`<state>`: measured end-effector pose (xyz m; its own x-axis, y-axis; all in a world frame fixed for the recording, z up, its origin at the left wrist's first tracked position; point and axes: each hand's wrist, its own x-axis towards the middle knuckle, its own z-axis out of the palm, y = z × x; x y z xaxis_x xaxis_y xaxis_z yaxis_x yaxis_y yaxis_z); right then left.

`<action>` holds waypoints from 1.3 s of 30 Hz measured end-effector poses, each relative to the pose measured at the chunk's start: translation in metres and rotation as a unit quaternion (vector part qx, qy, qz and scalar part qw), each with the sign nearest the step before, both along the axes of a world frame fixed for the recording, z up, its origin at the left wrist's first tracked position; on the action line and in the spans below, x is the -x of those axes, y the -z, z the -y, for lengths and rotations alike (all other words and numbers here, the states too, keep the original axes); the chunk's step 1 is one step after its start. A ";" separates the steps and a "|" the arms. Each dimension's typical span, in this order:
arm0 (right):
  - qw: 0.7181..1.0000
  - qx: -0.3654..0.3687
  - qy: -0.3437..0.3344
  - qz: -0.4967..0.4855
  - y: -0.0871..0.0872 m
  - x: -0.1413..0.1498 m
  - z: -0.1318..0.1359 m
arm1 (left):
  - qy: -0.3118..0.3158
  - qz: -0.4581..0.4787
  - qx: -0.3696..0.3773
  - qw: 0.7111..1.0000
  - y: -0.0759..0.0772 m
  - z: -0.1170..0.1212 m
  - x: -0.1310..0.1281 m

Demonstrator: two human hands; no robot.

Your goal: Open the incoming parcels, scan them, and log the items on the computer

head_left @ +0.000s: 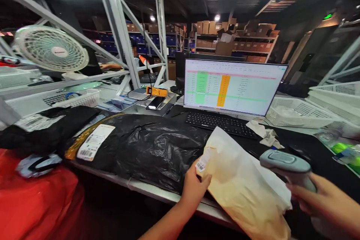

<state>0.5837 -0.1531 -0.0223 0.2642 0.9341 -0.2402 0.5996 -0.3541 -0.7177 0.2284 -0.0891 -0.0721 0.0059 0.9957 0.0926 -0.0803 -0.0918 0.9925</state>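
My left hand (195,183) grips the left edge of a padded envelope (239,180), pale yellow and white, tilted over the front edge of the desk. Close to my thumb, a small barcode label (203,160) shows on it. My right hand (317,198) is closed around the handle of a grey barcode scanner (287,163), whose head is above the envelope's right side and points left. To the left of my left hand lies a large black plastic parcel (157,146) with a white shipping label (95,141) and a strip of yellow tape.
Behind the parcel are a keyboard (221,122) and a monitor (233,88) showing a spreadsheet. Crumpled tissue (266,134) lies by a white basket (300,112). At left are another black parcel (47,123), a red bag (36,198) and a fan (52,49). A person (135,58) sits beyond the frame.
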 end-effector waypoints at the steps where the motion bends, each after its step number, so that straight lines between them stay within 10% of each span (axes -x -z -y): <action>1: 1.000 0.010 0.025 -0.006 -0.003 -0.016 -0.008 | 0.003 0.025 0.036 0.999 0.000 -0.003 0.003; 6: 0.993 0.059 0.098 0.002 0.013 -0.073 -0.019 | 0.039 0.197 0.190 0.961 -0.002 -0.017 0.022; 10: 0.992 0.045 0.115 -0.036 0.026 -0.084 -0.011 | 0.124 0.130 0.235 0.955 -0.007 -0.020 0.037; 20: 0.985 -0.062 0.145 0.063 0.002 -0.170 -0.051 | 0.215 0.170 0.296 0.915 -0.010 -0.023 0.064; 24: 0.959 -0.185 0.161 0.141 0.042 -0.218 -0.107 | 0.221 0.140 0.276 0.925 -0.013 -0.021 0.062; 29: 0.969 -0.163 0.131 0.128 0.098 -0.258 -0.152 | 0.154 0.085 0.275 0.945 -0.010 -0.021 0.054; 39: 0.932 -0.250 0.000 0.264 0.136 -0.266 -0.161 | 0.060 -0.227 0.185 0.954 0.004 -0.028 0.048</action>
<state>0.8502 0.0082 -0.1578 0.2216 0.8943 0.3886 0.9158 -0.0540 -0.3980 0.1805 -0.0609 -0.0764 0.0772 0.9497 -0.3035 0.3769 0.2541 0.8907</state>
